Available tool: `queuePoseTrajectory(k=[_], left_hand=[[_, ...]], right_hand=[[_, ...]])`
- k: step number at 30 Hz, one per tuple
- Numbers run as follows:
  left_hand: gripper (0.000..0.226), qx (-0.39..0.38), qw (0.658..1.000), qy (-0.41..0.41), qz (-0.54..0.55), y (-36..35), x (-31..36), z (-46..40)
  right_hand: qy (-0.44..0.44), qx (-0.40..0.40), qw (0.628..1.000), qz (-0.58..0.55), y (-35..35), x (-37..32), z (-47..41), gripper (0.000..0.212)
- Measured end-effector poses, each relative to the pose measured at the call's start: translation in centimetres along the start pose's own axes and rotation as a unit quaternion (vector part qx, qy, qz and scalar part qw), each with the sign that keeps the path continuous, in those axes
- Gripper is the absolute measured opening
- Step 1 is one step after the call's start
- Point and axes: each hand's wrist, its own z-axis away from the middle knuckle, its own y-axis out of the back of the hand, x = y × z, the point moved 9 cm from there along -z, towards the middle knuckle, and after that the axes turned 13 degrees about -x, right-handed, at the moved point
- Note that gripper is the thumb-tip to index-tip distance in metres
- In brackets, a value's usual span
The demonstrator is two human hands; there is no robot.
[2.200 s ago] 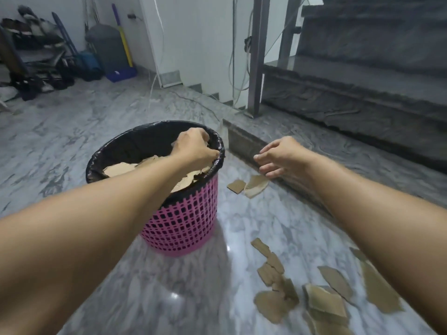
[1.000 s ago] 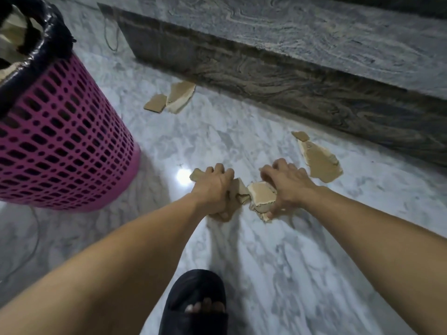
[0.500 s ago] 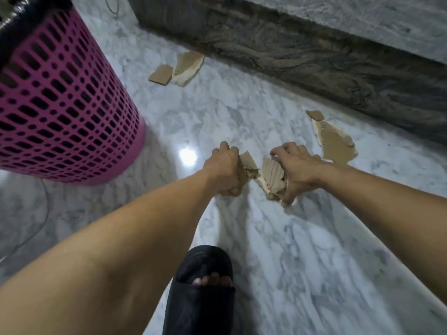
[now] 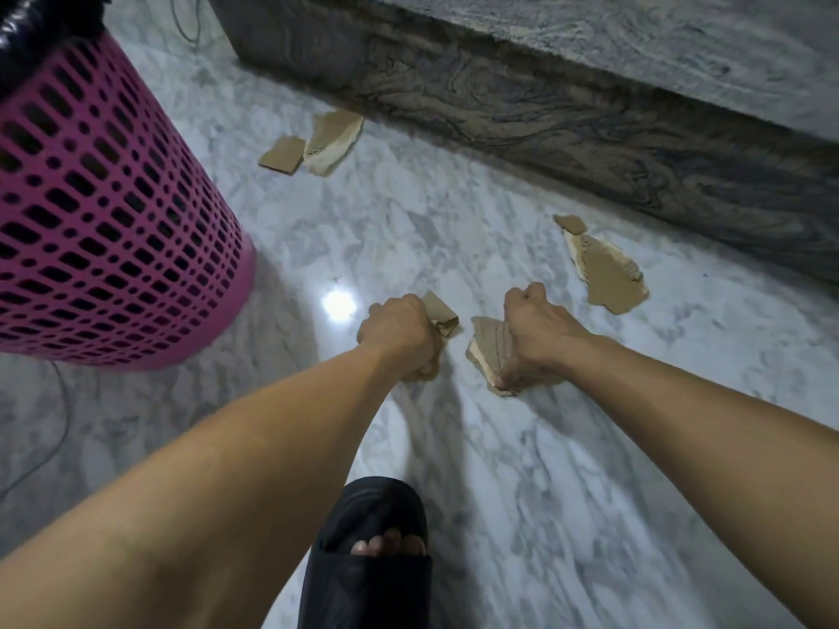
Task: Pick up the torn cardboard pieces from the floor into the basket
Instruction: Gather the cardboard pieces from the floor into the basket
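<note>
The floor (image 4: 567,483) is polished grey-and-white veined marble, with a bright round glare of light (image 4: 338,304) reflected on it near the middle. Along the top right runs a stone step (image 4: 590,34), its riser (image 4: 545,111) dark with swirling brown-grey veins and its tread paler speckled grey. A thin cable (image 4: 59,429) curves over the floor at the left edge.

Counts: 1 pink basket (image 4: 113,229), 1 black liner (image 4: 32,25) in it. 4 loose cardboard pieces on floor (image 4: 281,155) (image 4: 333,138) (image 4: 573,224) (image 4: 608,274). 2 hands, each holding a cardboard bunch (image 4: 442,317) (image 4: 488,351); pieces inside uncountable. 1 black slipper (image 4: 367,556).
</note>
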Motion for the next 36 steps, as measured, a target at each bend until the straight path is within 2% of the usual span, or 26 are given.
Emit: queuePoseTrajectory(k=[4, 7, 11, 13, 16, 19, 23, 25, 27, 30, 33, 36], left_hand=[[0.041, -0.008, 0.999, 0.011, 0.038, -0.5, -0.1, -0.2], [0.038, -0.009, 0.999, -0.005, 0.044, 0.0, -0.4, -0.5], [0.024, -0.019, 0.985, -0.039, 0.17, 2.2, -0.8, -1.7], [0.012, -0.017, 0.985, -0.044, 0.168, 3.7, -0.6, -1.9], [0.026, -0.053, 0.989, -0.032, 0.133, 3.9, -0.1, -2.2], [0.027, -0.091, 0.995, 0.038, 0.025, 2.5, -1.2, -2.2], [0.047, -0.08, 0.989, 0.125, 0.027, 1.3, -4.7, -1.9], [0.035, -0.061, 0.985, 0.153, 0.043, 0.2, -5.6, -1.2], [0.031, -0.002, 0.987, 0.162, 0.021, -0.3, -5.5, -0.4], [0.04, 0.05, 0.983, 0.162, 0.067, -0.8, -6.1, 0.4], [0.028, 0.061, 0.979, 0.123, 0.153, -0.8, -6.7, 0.0], [0.02, 0.069, 0.972, 0.083, 0.207, 0.6, -6.3, 0.1]], right_hand=[[0.017, -0.019, 0.999, -0.045, -0.5, -0.1, -0.2, 0.079], [0.01, -0.04, 0.993, -0.111, -0.1, 1.2, -0.4, 0.063], [-0.042, 0.041, 0.974, -0.217, 4.4, 6.4, -0.7, 0.042], [-0.073, 0.085, 0.961, -0.251, 6.6, 9.3, -0.6, 0.04], [-0.157, 0.112, 0.944, -0.267, 7.6, 12.9, 0.1, 0.051], [-0.207, 0.102, 0.936, -0.265, 6.9, 15.0, -0.2, 0.058], [-0.249, 0.082, 0.934, -0.243, 5.1, 15.0, -0.2, 0.083], [-0.251, 0.1, 0.921, -0.281, 4.7, 14.7, -0.2, 0.099], [-0.231, 0.124, 0.906, -0.332, 4.9, 14.4, -0.6, 0.105], [-0.206, 0.133, 0.913, -0.327, 5.6, 13.5, -0.8, 0.101], [-0.179, 0.129, 0.926, -0.306, 6.2, 12.7, -1.2, 0.092], [-0.154, 0.128, 0.939, -0.279, 7.4, 11.9, -1.5, 0.074]])
